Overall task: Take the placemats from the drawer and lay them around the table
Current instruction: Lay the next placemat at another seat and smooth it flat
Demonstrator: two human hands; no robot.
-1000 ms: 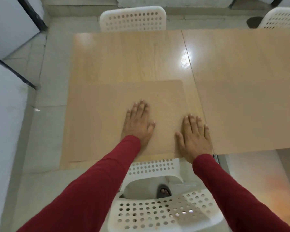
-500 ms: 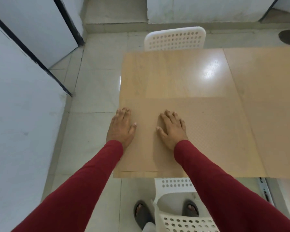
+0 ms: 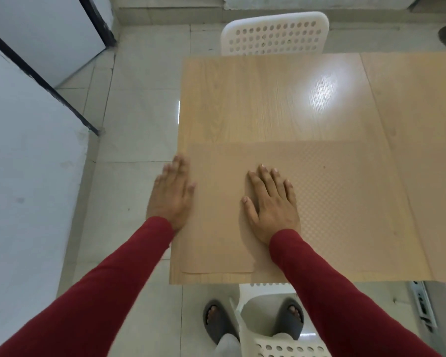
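Your right hand point(image 3: 271, 202) lies palm down at the centre of the frame, fingers straight and slightly spread, flat on the placemat point(image 3: 319, 202); your forearm in its red sleeve point(image 3: 345, 292) runs in from the lower right. Your left hand point(image 3: 171, 191) is at the left edge of the table point(image 3: 255, 99), fingers straight and close together, gripping nothing; it is blurred, and you cannot tell whether it touches the table edge or sits just above it. The placemat is spread flat along the near edge of the table, its rounded corner showing at lower centre; a second mat point(image 3: 422, 150) lies at the right of the frame. A white chair point(image 3: 276, 34) stands at the far side, top centre; another white chair point(image 3: 276, 343) is at the bottom, between your sandalled feet.
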